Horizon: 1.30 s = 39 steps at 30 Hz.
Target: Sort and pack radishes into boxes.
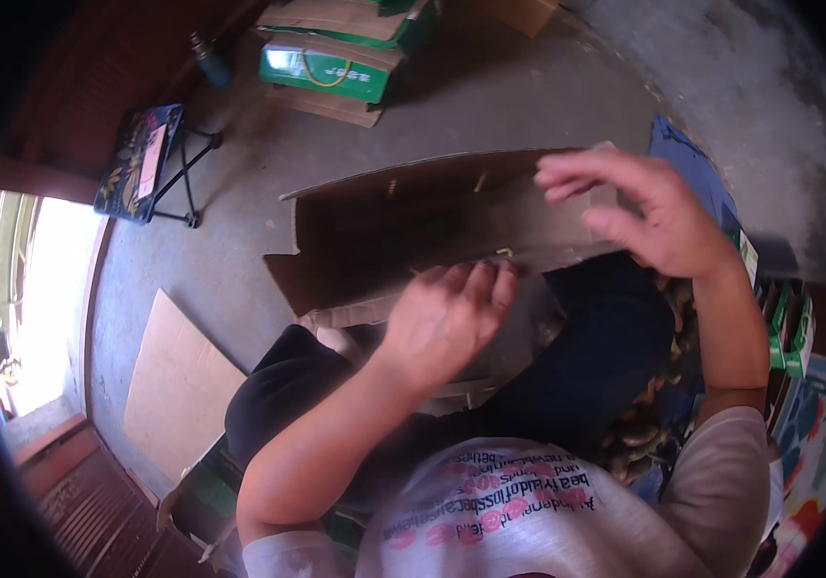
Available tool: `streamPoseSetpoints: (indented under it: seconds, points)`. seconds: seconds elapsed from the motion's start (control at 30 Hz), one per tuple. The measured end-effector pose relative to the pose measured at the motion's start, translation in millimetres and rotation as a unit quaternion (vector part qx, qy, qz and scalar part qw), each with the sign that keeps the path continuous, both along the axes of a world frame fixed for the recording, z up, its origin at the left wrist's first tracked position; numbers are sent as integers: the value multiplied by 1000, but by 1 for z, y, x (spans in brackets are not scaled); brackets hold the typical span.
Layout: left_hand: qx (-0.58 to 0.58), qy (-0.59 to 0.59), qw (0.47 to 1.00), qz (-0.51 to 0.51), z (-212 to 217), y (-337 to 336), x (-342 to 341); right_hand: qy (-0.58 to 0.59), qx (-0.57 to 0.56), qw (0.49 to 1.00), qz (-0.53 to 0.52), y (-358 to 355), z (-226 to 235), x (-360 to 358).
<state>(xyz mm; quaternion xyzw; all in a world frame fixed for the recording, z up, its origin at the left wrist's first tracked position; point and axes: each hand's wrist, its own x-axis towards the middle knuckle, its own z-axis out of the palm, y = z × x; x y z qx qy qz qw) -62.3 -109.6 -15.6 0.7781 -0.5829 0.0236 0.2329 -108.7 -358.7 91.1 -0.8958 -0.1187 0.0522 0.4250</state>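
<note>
Both hands worked at one brown cardboard box [403,226] that lay tilted across the person's lap, its open side facing up; the left hand [447,323] had its fingers curled over the near edge of the box, seemingly pinching it, while the right hand [654,217] hovered open at the far right flap, fingers spread, holding nothing; small metal staples [504,253] showed along the seam, so a fingertip could likely have caught on one; held at one edge only, the box might have slid toward the concrete floor [239,183].
</note>
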Motion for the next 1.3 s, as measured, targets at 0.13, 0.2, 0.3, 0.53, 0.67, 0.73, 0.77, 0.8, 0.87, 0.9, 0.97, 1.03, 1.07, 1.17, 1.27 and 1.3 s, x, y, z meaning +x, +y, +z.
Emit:
streamPoseSetpoints:
  seconds: [0.13, 0.2, 0.3, 0.53, 0.67, 0.73, 0.77, 0.8, 0.87, 0.9, 0.97, 1.03, 1.07, 1.17, 1.27, 1.3]
  points:
    - [-26, 26, 999, 12, 5, -19, -5, -79, 69, 930, -352, -101, -16, -106]
    - [-29, 29, 999, -2, 11, -29, -10, -60, 66, 860, -503, -152, -62, -181]
    - [-42, 43, 998, 35, 17, -36, -19, 22, 89, 774, -627, -176, -150, -298]
    - [-48, 35, 997, 43, 34, -58, -36, 161, 44, 727, -666, -77, -343, -459]
    - [-34, 20, 998, 49, 32, -62, -42, 203, 3, 764, -612, -31, -410, -478]
    - [-27, 30, 999, 35, 33, -70, -50, 256, 8, 728, -635, -21, -385, -466]
    - [-29, 14, 999, 28, 30, -71, -51, 261, 10, 730, -631, -19, -373, -454]
    - [-33, -2, 999, 22, 28, -72, -50, 264, 11, 732, -627, -21, -367, -447]
    - [-32, -5, 999, 13, 26, -79, -54, 262, 39, 725, -636, -28, -370, -447]
    - [-30, -11, 999, 14, 25, -82, -55, 258, 67, 724, -636, -33, -372, -448]
    - [-26, -14, 999, 19, 21, -81, -54, 253, 40, 730, -634, -46, -373, -442]
    - [-24, -16, 999, 26, 19, -83, -56, 248, 13, 736, -630, -66, -388, -443]
    - [-26, -21, 999, 35, 23, -85, -57, 140, -37, 764, -629, -81, -414, -452]
    - [-32, -39, 998, 49, 21, -90, -56, 65, -130, 736, -661, -132, -439, -455]
    - [-40, -59, 996, 46, 14, -91, -56, 126, -155, 721, -663, -189, -438, -445]
    - [-41, -65, 996, 41, 13, -91, -55, 131, -187, 727, -648, -205, -435, -438]
